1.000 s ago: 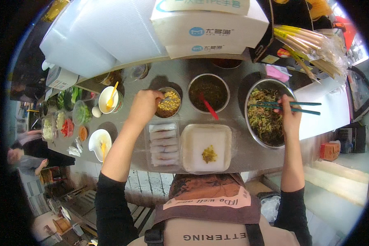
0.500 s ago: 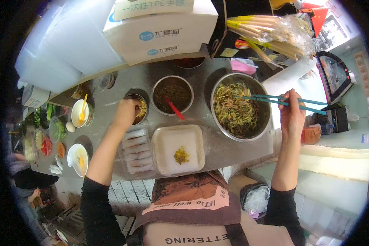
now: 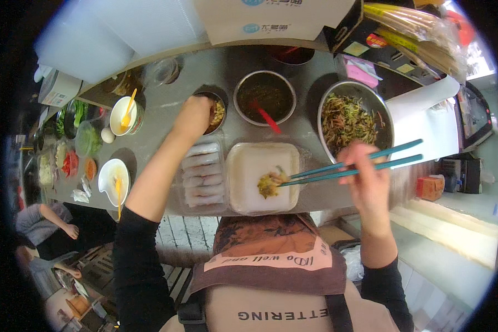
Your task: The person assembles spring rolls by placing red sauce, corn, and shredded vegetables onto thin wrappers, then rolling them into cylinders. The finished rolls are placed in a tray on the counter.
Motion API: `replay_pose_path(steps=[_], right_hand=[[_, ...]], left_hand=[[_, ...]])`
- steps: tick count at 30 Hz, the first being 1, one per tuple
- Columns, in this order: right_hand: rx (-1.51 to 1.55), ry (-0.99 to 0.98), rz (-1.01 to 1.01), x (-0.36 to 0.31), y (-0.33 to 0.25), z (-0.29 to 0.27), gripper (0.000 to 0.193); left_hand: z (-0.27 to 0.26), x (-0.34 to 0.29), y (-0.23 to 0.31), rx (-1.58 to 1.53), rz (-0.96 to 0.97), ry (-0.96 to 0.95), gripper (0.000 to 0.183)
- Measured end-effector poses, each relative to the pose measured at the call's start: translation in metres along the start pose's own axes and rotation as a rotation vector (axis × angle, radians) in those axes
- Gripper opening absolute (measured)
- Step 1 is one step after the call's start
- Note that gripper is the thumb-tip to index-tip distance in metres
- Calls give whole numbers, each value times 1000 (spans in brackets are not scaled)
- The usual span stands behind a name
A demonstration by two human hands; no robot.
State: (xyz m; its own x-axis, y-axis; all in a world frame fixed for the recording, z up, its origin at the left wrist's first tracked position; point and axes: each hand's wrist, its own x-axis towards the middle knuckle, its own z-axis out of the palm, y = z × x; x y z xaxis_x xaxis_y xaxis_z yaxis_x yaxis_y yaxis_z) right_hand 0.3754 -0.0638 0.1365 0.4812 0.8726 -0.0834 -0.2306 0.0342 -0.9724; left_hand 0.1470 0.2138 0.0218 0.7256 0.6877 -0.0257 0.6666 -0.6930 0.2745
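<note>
My right hand [image 3: 365,169] grips a pair of teal chopsticks [image 3: 404,146]. Their tips touch a small heap of shredded filling [image 3: 268,187], which lies on a white sheet in a square, pale tray [image 3: 233,166]. My left hand [image 3: 195,116] reaches into a small metal bowl of chopped yellowish bits [image 3: 218,113]. Its fingers are curled and partly hidden; whether they pinch anything does not show. Beside the tray, a clear container holds several white rolls [image 3: 203,178]. A big steel bowl [image 3: 387,130] with a shredded vegetable mix [image 3: 348,116] stands beyond my right hand.
Behind the tray is a metal bowl of dark sauce [image 3: 254,91] with a red spoon [image 3: 267,117]. On the left are a cup [image 3: 120,119] and a white bowl [image 3: 109,180] with yellow spoons, plus an egg [image 3: 107,135]. Another person's arm [image 3: 58,220] shows lower left.
The chopsticks have moved left and nearer me, from the big bowl to the tray, and the heap has grown with added shreds. My left hand stays at the small bowl. The view has shifted.
</note>
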Motion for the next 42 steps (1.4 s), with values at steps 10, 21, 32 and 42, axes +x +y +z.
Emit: replay_pose_path(steps=[10, 21, 32, 42], right_hand=[[-539, -330, -121, -4, -10, 31, 3], [-397, -148, -367, -2, -39, -2, 17], [-309, 404, -210, 43, 41, -74, 21], [-136, 567, -247, 44, 25, -85, 26]], left_hand=[[-50, -29, 17, -208, -88, 306, 14], [-32, -86, 108, -614, 242, -117, 12], [-25, -110, 134, -410, 365, -140, 22], [-37, -131, 135, -449, 312, 209, 18]])
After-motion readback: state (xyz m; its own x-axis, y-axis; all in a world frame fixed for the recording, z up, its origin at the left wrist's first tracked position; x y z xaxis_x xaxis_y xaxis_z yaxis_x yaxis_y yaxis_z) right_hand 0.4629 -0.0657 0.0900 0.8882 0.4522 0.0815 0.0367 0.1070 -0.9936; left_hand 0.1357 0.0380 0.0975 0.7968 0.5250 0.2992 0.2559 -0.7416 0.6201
